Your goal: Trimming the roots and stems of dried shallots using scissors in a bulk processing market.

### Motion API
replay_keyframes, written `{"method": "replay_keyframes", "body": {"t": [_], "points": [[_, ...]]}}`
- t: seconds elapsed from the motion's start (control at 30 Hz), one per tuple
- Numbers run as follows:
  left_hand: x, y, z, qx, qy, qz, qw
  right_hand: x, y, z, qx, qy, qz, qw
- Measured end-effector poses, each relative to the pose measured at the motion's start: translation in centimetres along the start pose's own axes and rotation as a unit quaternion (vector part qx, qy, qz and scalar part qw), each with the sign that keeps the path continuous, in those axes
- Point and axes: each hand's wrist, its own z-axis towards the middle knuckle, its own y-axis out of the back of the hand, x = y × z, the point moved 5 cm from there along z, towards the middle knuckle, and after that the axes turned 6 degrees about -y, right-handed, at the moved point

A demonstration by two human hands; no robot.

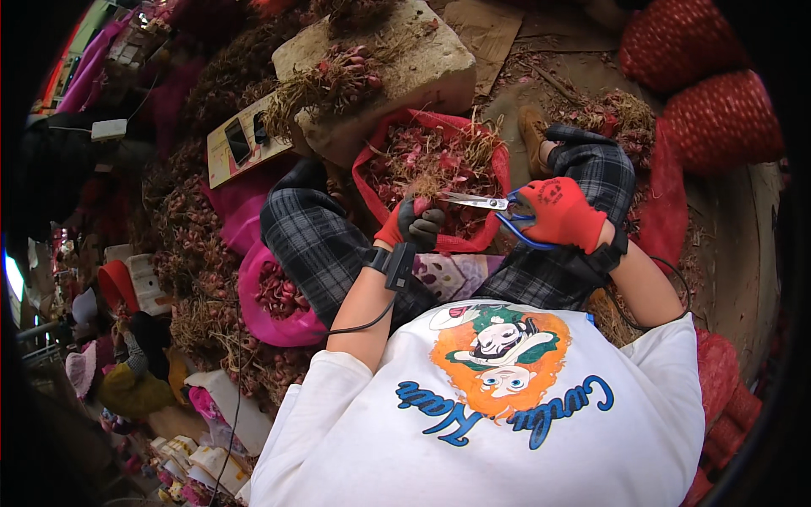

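In a red and dark-palmed glove, my left hand (416,226) is closed around a shallot (421,204) whose dry roots stick up. My right hand (557,211), in a red glove, grips blue-handled scissors (483,201). Their blades are parted and point left, with the tips close to the shallot; whether they touch it I cannot tell. Both hands are over the near edge of a red mesh bag (368,182) between my knees. Loose skins, roots and trimmings (448,160) fill that bag.
A pink bag (256,314) of shallots sits by my left thigh. Beyond the red bag, a pale block (380,84) bears a bunch of shallots (342,80). A phone (237,142) lies on a board to the left. Full red mesh sacks (722,118) stand at the far right.
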Motion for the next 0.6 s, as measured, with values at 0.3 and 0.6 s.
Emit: {"method": "replay_keyframes", "body": {"t": [0.3, 0.6], "points": [[0.1, -0.4, 0.1, -0.093, 0.007, 0.024, 0.995, -0.7, -1.1, 0.5, 0.020, -0.001, -0.055, 0.998], [0.4, -0.2, 0.3, -0.118, 0.032, -0.001, 0.992, -0.2, -1.0, 1.2, 0.054, 0.005, -0.097, 0.994]]}}
